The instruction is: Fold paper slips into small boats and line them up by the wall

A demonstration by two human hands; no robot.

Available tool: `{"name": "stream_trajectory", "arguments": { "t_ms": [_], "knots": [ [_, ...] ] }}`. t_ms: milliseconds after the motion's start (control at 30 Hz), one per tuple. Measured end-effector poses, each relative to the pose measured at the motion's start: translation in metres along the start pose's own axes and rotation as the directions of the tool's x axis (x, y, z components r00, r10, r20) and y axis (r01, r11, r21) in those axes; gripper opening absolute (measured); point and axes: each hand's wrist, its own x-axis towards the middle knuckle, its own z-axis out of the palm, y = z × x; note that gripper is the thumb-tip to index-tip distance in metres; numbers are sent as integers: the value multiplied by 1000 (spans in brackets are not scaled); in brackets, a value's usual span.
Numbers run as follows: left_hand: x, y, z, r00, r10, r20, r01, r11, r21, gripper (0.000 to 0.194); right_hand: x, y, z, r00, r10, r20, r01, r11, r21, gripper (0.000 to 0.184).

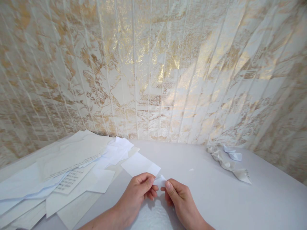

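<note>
A small folded piece of white paper [160, 181] is held above the table between my two hands. My left hand [141, 188] pinches its left edge between thumb and fingers. At the paper's right edge, my right hand [178, 195] grips it the same way, thumb on top. The fingers of both hands curl beneath, so the paper's underside is hidden. Just beyond my left hand lies a square white sheet [140, 164], flat on the table.
Many loose sheets, some printed, make up a spread-out paper pile [79, 172] on the left of the white table [263, 204]. Several small folded paper shapes [226, 163] stand at the back right. A tiny paper scrap [191, 169] lies mid-table. Behind hangs a gold-patterned curtain [153, 70].
</note>
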Motion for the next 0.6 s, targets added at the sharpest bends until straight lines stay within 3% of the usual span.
{"name": "stream_trajectory", "arguments": {
  "t_ms": [333,600],
  "knots": [
    [-1,3,-1,999,49,11,-49,999,-12,23,0,-11,-3,996,-93,11,89,978,189,41],
    [0,1,-3,1000,21,-12,-22,993,-113,17,-1,-7,-2,996,-71,-47,82,942,326,32]
  ]
}}
